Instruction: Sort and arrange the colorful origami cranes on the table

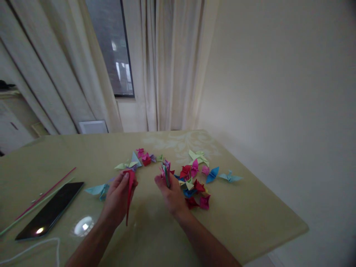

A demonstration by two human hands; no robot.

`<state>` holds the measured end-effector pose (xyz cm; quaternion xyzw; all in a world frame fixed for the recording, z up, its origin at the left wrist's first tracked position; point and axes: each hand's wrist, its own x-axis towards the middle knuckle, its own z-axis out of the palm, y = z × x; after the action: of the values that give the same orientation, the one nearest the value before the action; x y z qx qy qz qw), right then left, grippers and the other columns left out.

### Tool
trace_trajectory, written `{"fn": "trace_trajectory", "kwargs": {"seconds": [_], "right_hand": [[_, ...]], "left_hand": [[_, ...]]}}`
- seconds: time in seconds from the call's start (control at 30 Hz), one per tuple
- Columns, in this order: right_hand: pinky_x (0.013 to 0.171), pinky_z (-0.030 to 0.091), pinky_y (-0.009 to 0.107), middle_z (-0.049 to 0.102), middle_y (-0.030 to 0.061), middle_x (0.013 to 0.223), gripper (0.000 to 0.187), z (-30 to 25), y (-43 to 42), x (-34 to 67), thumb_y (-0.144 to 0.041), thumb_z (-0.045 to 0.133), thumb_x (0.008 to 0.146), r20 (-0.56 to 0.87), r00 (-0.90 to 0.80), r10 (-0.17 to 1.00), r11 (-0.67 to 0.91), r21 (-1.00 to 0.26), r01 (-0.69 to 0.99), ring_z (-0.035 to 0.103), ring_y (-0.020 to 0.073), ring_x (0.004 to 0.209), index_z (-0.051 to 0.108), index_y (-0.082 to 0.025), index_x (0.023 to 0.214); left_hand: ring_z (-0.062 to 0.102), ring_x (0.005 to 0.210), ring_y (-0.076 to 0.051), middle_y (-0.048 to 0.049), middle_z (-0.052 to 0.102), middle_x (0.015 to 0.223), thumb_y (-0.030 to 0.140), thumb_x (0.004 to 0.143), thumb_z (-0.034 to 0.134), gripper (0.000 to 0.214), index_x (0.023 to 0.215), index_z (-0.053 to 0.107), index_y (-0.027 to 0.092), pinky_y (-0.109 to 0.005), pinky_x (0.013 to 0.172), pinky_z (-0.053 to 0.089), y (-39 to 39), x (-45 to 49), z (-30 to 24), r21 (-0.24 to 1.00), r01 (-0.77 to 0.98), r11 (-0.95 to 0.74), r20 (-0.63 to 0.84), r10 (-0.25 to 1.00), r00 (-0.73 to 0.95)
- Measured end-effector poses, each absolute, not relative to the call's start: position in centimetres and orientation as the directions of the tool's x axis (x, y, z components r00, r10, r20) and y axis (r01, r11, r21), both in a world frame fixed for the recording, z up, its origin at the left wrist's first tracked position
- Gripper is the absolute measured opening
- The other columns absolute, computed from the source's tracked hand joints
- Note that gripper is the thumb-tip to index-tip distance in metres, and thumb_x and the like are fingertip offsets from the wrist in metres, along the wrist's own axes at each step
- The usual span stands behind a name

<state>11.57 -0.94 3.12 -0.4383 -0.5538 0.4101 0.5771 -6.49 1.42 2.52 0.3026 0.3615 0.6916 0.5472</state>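
My left hand is closed on a red folded paper piece, whose long thin point hangs down below the fingers. In my right hand is a tight bundle of folded paper pieces in pink, purple, green and white, gripped upright. Just right of that hand lies a pile of origami cranes in red, blue, pink and yellow. A light blue origami crane rests beside my left wrist. Beyond my hands, several more small origami pieces form a loose row on the table.
A black phone-like slab lies at the left, with a pink stick and a pale green stick alongside. A white cable curls near the front. Outlying on the right are a pale blue crane and the table edge, by the wall.
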Motion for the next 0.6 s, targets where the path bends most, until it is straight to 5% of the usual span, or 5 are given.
{"fn": "trace_trajectory", "kwargs": {"seconds": [0.1,0.23,0.33,0.5,0.6], "right_hand": [[0.062,0.037,0.026,0.051,-0.0030,0.074,0.047,2.3,-1.2,10.0,-0.066,0.077,0.084,0.164,-0.161,0.973,0.141,-0.979,-0.147,0.042,0.0133,0.066,0.063,-0.021,0.084],[0.065,0.040,0.026,0.059,-0.0029,0.081,0.054,1.5,-2.1,8.1,-0.054,0.095,0.066,0.130,-0.281,0.951,0.069,-0.974,-0.217,0.045,0.0141,0.071,0.073,-0.021,0.103],[0.065,0.040,0.027,0.055,-0.0034,0.074,0.038,0.7,-2.1,7.8,-0.049,0.091,0.071,0.127,-0.228,0.965,0.081,-0.977,-0.199,0.043,0.0139,0.069,0.071,-0.019,0.083],[0.067,0.041,0.028,0.054,-0.0026,0.071,0.028,-0.1,-1.6,8.5,-0.044,0.078,0.080,0.127,-0.210,0.969,0.100,-0.986,-0.135,0.044,0.0140,0.067,0.067,-0.019,0.077],[0.062,0.039,0.026,0.058,-0.0023,0.073,0.018,0.2,-1.9,8.5,-0.034,0.075,0.076,0.151,-0.237,0.960,0.125,-0.984,-0.124,0.045,0.0135,0.065,0.069,-0.018,0.082]], "left_hand": [[0.066,0.073,-0.013,0.0000,0.072,0.084,0.046,0.061,0.102,0.047,0.089,0.074,0.020,-0.022,0.065,0.057,0.4,-5.5,2.8,0.792,-0.607,-0.058,-0.017,0.993,-0.116],[0.071,0.084,-0.014,-0.0050,0.074,0.123,0.046,0.066,0.100,0.044,0.091,0.074,0.021,-0.021,0.066,0.058,-0.7,-4.2,2.8,0.793,-0.609,0.020,-0.036,0.999,-0.014],[0.074,0.096,-0.019,-0.0073,0.068,0.141,0.047,0.069,0.098,0.042,0.093,0.076,0.022,-0.023,0.070,0.060,-1.0,-3.7,2.7,0.825,-0.566,0.002,0.007,1.000,0.014],[0.067,0.128,-0.029,-0.0113,0.061,0.154,0.049,0.083,0.088,0.079,0.153,0.055,0.037,-0.033,0.095,0.061,-1.6,-4.1,2.5,0.904,-0.388,-0.177,0.230,0.969,0.094],[0.067,0.128,-0.029,-0.0111,0.052,0.163,0.040,0.083,0.089,0.085,0.157,0.049,0.041,-0.037,0.099,0.060,-1.9,-4.4,2.3,0.919,-0.205,-0.336,0.363,0.925,0.109]]}}
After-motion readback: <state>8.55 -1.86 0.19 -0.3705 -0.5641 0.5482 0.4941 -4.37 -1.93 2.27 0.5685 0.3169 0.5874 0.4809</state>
